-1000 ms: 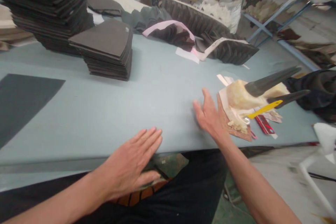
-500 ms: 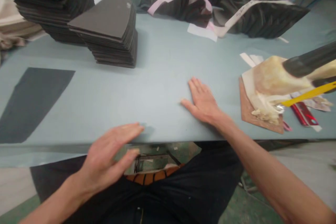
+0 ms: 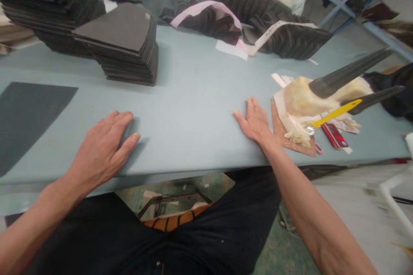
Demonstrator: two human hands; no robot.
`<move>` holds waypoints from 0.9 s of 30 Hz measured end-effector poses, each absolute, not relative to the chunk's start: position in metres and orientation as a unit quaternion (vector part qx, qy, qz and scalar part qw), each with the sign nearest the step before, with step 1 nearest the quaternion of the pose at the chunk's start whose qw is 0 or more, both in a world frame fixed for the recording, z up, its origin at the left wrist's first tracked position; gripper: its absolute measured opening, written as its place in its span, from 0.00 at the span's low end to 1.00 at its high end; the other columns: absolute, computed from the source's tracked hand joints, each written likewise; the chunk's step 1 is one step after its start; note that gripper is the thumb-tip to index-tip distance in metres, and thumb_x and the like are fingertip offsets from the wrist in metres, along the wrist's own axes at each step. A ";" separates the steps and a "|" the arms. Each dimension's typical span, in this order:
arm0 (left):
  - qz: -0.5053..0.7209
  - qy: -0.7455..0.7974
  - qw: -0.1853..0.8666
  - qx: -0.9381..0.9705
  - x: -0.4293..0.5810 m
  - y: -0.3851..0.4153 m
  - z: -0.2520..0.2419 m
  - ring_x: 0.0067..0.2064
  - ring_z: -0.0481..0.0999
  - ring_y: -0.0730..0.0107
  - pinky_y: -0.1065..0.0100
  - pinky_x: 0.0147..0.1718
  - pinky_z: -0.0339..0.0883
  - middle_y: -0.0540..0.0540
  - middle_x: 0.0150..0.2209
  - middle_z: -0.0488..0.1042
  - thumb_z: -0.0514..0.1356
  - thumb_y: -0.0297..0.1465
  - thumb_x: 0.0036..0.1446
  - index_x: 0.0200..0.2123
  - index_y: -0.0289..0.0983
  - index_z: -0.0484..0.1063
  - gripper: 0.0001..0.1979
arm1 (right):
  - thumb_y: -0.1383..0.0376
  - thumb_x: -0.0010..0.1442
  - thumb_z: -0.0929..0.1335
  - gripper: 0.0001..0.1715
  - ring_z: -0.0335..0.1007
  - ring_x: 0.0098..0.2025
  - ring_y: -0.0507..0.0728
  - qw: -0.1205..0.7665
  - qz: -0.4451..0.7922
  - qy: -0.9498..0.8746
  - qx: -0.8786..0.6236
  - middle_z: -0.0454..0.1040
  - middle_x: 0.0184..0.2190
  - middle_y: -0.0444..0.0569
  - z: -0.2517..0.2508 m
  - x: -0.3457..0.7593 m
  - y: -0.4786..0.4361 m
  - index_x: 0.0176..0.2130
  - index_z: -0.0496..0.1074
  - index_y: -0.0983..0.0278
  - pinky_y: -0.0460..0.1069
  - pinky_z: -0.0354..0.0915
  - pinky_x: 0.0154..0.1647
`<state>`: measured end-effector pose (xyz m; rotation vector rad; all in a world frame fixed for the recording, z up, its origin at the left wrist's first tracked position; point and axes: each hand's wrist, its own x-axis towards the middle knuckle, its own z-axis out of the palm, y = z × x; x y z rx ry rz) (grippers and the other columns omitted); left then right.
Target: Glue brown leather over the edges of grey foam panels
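Observation:
My left hand point(image 3: 105, 146) is open over the front left part of the pale blue table point(image 3: 190, 124), thumb apart from the fingers, holding nothing. A dark grey flat piece point(image 3: 30, 118) lies on the table to its left. Farther right, my right hand point(image 3: 256, 122) rests open on the tabletop with its fingers stretched forward and nothing in it. Just beyond it sits a brown board point(image 3: 278, 124) bearing a cream-coloured glue pot point(image 3: 298, 96). A yellow-handled tool point(image 3: 337, 114) leans at the pot, its lower end buried in clotted glue.
A neat stack of dark pieces point(image 3: 112, 30) stands at the back left, beside a taller stack point(image 3: 51, 4). Bundled dark pieces with a pink band point(image 3: 206, 6) line the back. A red object point(image 3: 334, 136) lies right of the board. Blue metal shelving point(image 3: 346, 6) stands behind.
My left hand has moved forward and left from the table's front edge onto the tabletop. My right hand stays flat, slightly nearer the glue pot. The view has turned to the right.

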<state>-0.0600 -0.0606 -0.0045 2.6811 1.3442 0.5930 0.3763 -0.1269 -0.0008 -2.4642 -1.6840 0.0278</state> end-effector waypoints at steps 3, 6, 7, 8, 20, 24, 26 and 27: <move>0.128 0.435 -0.014 0.891 -0.053 -0.063 -0.007 0.77 0.61 0.30 0.33 0.73 0.57 0.26 0.75 0.63 0.32 0.56 0.76 0.71 0.24 0.65 0.47 | 0.39 0.75 0.60 0.53 0.45 0.83 0.74 0.070 0.023 -0.614 -0.786 0.49 0.80 0.72 -0.010 0.359 -0.119 0.78 0.55 0.76 0.73 0.47 0.81; 0.101 0.423 -0.038 0.900 -0.050 -0.064 -0.007 0.77 0.60 0.28 0.33 0.72 0.58 0.24 0.76 0.61 0.29 0.55 0.76 0.72 0.23 0.63 0.48 | 0.34 0.72 0.60 0.59 0.44 0.83 0.73 0.083 0.027 -0.708 -0.700 0.47 0.81 0.70 -0.015 0.292 -0.159 0.78 0.54 0.76 0.70 0.46 0.82; 0.096 0.421 -0.040 0.901 -0.050 -0.064 -0.007 0.77 0.60 0.27 0.33 0.72 0.58 0.23 0.76 0.61 0.28 0.54 0.76 0.72 0.22 0.63 0.48 | 0.33 0.72 0.60 0.60 0.46 0.83 0.72 0.096 0.023 -0.737 -0.669 0.49 0.80 0.70 -0.014 0.265 -0.179 0.78 0.55 0.77 0.69 0.48 0.82; 0.092 0.421 -0.042 0.902 -0.051 -0.064 -0.006 0.77 0.60 0.27 0.34 0.72 0.58 0.23 0.76 0.61 0.28 0.54 0.76 0.72 0.22 0.63 0.48 | 0.31 0.71 0.59 0.61 0.47 0.83 0.72 0.114 0.019 -0.765 -0.634 0.51 0.80 0.69 -0.012 0.239 -0.200 0.77 0.57 0.77 0.68 0.49 0.82; 0.035 0.289 0.044 0.956 0.010 -0.100 -0.003 0.82 0.51 0.41 0.43 0.79 0.48 0.31 0.80 0.54 0.47 0.52 0.78 0.77 0.29 0.57 0.39 | 0.41 0.76 0.57 0.49 0.57 0.79 0.75 0.220 -0.065 -0.613 -0.756 0.59 0.75 0.78 -0.026 0.337 -0.223 0.75 0.59 0.76 0.74 0.60 0.75; 0.077 0.138 0.059 0.986 0.044 -0.135 -0.003 0.80 0.57 0.44 0.48 0.78 0.50 0.35 0.79 0.58 0.53 0.53 0.75 0.76 0.30 0.61 0.39 | 0.35 0.72 0.57 0.52 0.62 0.75 0.81 0.152 -0.101 -0.566 -0.804 0.66 0.71 0.76 -0.038 0.360 -0.209 0.72 0.66 0.72 0.74 0.61 0.74; 0.101 0.086 0.057 0.989 0.046 -0.149 -0.007 0.79 0.59 0.46 0.50 0.78 0.51 0.33 0.79 0.59 0.54 0.50 0.76 0.75 0.27 0.61 0.38 | 0.34 0.72 0.55 0.54 0.63 0.74 0.83 0.141 -0.106 -0.581 -0.795 0.67 0.70 0.79 -0.038 0.342 -0.212 0.72 0.67 0.73 0.73 0.62 0.73; 0.107 0.070 0.064 0.990 0.044 -0.155 -0.008 0.79 0.59 0.47 0.50 0.78 0.52 0.32 0.78 0.60 0.54 0.49 0.76 0.74 0.26 0.62 0.37 | 0.35 0.72 0.54 0.55 0.63 0.74 0.84 0.138 -0.103 -0.595 -0.785 0.66 0.71 0.79 -0.037 0.329 -0.215 0.72 0.67 0.75 0.74 0.63 0.72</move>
